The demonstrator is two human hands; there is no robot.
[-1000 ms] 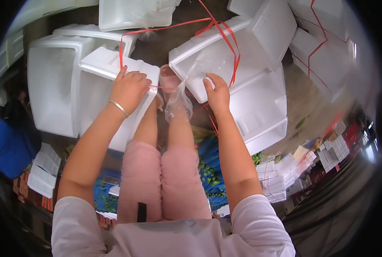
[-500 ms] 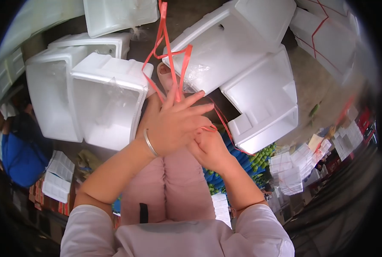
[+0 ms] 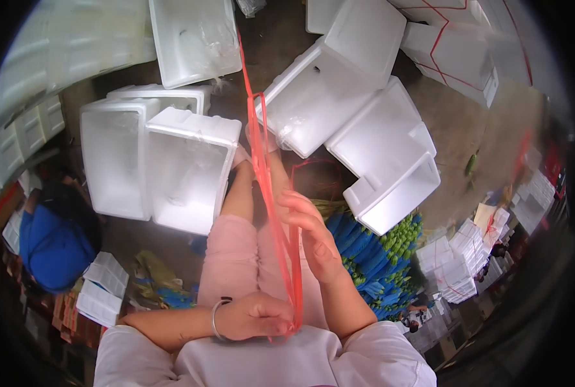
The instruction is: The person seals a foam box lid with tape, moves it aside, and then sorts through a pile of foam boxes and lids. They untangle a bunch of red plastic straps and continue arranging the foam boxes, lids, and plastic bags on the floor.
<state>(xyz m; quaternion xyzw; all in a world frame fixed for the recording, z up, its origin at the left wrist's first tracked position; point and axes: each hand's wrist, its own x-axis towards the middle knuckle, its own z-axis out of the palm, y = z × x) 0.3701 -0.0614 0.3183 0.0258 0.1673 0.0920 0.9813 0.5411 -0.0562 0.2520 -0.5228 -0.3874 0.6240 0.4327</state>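
Note:
Red plastic strapping point(image 3: 260, 151) runs from the top of the view down over my legs to my waist, in several long strands. My left hand point(image 3: 255, 317), with a silver bracelet on its wrist, is closed on the strap's lower end, close to my shirt. Beside the strands, at their right, my right hand point(image 3: 310, 232) is raised with its fingers stretched out; no strap shows gripped in it. White foam boxes point(image 3: 194, 174) stand left of my legs, and further open foam boxes point(image 3: 320, 90) lie to the right.
Another foam box point(image 3: 194, 39) is at the top. Green produce in blue wrapping point(image 3: 381, 258) lies at the right. A person in blue point(image 3: 55, 242) is at the far left. White stacks point(image 3: 445, 267) and strapped white boxes point(image 3: 452, 55) are further right.
My hands have moved apart. My left hand has drawn the strap down to my waist, and the strands are straighter. My right hand has opened. The boxes show shifted in the view.

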